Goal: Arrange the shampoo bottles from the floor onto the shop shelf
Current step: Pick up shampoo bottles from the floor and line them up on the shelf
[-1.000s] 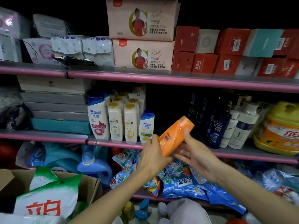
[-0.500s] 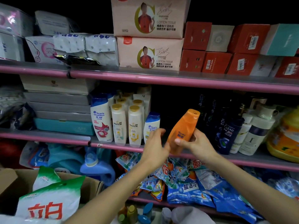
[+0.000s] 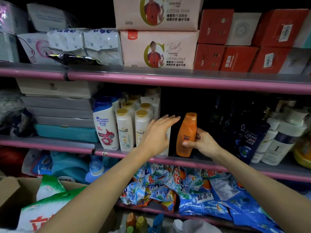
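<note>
Middle shelf (image 3: 193,163), head view. I am holding the orange shampoo bottle (image 3: 186,135) upright with my right hand (image 3: 201,142); my thumb is crossing its lower front and my fingers are curling round its right side. The bottle's base is sitting at, or just above, the shelf surface behind the pink rail; I cannot tell whether it is fully resting there. It is standing in the dark gap between the white bottles on its left and the dark Clear shampoo bottles (image 3: 247,140) on its right.

My left hand (image 3: 157,134) is hovering flat just left of the orange bottle, fingers straight and lightly spread, gripping nothing. It is covering part of a white bottle at the end of that row; whether it is touching that bottle I cannot tell.

Further left on the same shelf, two gold-capped Pantene bottles (image 3: 125,130) are standing in front, with more behind them, beside a Head & Shoulders bottle (image 3: 105,125).

Cotton tissue packs (image 3: 158,49) and red boxes (image 3: 225,58) are sitting on the shelf above. Blue detergent bags (image 3: 198,190) are lying piled on the shelf below. More bottle caps (image 3: 139,222) are showing at the bottom edge, near the floor.
</note>
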Demonstrator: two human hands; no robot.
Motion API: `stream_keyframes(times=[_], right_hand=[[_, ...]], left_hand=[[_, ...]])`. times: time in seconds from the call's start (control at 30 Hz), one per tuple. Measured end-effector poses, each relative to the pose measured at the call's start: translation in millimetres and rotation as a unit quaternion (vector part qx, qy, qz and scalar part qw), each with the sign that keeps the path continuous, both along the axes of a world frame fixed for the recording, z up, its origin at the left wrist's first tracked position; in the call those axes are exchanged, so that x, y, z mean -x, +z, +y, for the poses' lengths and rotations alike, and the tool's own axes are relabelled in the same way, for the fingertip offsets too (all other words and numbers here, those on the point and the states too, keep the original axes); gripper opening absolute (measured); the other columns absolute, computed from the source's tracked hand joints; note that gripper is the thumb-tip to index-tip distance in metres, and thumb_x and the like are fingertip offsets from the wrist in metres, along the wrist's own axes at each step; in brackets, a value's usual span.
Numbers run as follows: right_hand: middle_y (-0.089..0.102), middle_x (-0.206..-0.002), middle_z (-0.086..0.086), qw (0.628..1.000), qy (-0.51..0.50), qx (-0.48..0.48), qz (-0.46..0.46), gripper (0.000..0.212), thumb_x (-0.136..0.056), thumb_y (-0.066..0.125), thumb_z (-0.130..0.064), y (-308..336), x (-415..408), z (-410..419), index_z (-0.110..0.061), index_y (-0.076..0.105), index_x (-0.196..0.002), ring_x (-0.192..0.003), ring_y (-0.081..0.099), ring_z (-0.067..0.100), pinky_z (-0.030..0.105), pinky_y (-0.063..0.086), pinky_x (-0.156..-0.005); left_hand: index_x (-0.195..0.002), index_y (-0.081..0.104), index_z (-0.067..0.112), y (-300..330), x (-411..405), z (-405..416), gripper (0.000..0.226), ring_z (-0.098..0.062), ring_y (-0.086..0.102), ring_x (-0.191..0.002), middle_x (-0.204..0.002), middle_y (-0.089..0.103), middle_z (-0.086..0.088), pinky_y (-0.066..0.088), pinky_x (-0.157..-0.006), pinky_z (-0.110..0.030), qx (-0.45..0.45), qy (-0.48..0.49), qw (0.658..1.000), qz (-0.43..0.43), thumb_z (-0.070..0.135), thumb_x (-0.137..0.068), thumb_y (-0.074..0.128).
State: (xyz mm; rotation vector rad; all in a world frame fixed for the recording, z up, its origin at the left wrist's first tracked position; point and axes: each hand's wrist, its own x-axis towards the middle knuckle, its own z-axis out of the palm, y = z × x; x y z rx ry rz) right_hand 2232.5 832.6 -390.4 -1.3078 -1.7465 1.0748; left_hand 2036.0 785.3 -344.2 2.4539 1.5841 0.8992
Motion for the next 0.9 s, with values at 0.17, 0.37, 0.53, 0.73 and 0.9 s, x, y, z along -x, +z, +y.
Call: stream_keyframes(times=[0.17, 0.37, 0.53, 0.73, 0.9], right_hand=[[0.066, -0.115, 0.006, 1.000, 0.019, 0.011, -0.001, 0.056, -0.075, 0.079, -0.010, -11, 11, 0, -0.015, 0.051, -0.123, -0.102, 0.065, 0.016, 0.026, 0.050, -0.088], [0.064, -0.121, 0.006, 0.999, 0.024, 0.029, 0.016, 0.059, -0.077, 0.077, -0.011, -20, 13, 0, -0.018, 0.048, -0.128, -0.110, 0.062, 0.020, 0.039, 0.050, -0.097], [0.065, -0.117, 0.002, 0.999, 0.032, 0.033, 0.019, 0.055, -0.079, 0.076, -0.014, -22, 13, 1, -0.026, 0.047, -0.124, -0.102, 0.064, 0.011, 0.023, 0.052, -0.081], [0.066, -0.114, -0.002, 0.999, 0.037, 0.024, 0.009, 0.055, -0.081, 0.075, -0.016, -23, 12, 1, -0.026, 0.047, -0.127, -0.101, 0.064, 0.010, 0.023, 0.051, -0.082], [0.065, -0.116, 0.003, 1.000, 0.023, 0.011, -0.005, 0.057, -0.081, 0.074, -0.015, -21, 11, 6, -0.018, 0.046, -0.131, -0.104, 0.063, 0.017, 0.034, 0.052, -0.092]], left_hand=[[-0.146, 0.032, 0.021, -4, 3, 3, 0.080, -0.014, 0.024, -0.143, -0.151, 0.036, 0.002, 0.021, -0.115, -0.037, -0.010, -0.011, 1.000, 0.004, -0.014, -0.076, 0.045], [-0.147, 0.031, 0.023, -6, 5, 4, 0.082, -0.013, 0.024, -0.143, -0.151, 0.036, 0.003, 0.023, -0.114, -0.032, -0.015, -0.014, 1.000, 0.009, -0.015, -0.075, 0.044], [-0.146, 0.032, 0.027, -9, 6, 4, 0.079, -0.014, 0.022, -0.143, -0.154, 0.031, 0.002, 0.020, -0.115, -0.033, -0.033, -0.013, 0.999, 0.040, -0.012, -0.079, 0.046], [-0.146, 0.033, 0.025, -9, 6, 5, 0.078, -0.015, 0.021, -0.144, -0.154, 0.031, 0.002, 0.019, -0.116, -0.034, -0.030, -0.013, 0.998, 0.046, -0.012, -0.079, 0.045], [-0.147, 0.030, 0.021, -7, 6, 4, 0.078, -0.014, 0.021, -0.144, -0.153, 0.031, 0.001, 0.019, -0.117, -0.035, -0.014, -0.016, 0.999, 0.034, -0.012, -0.078, 0.045]])
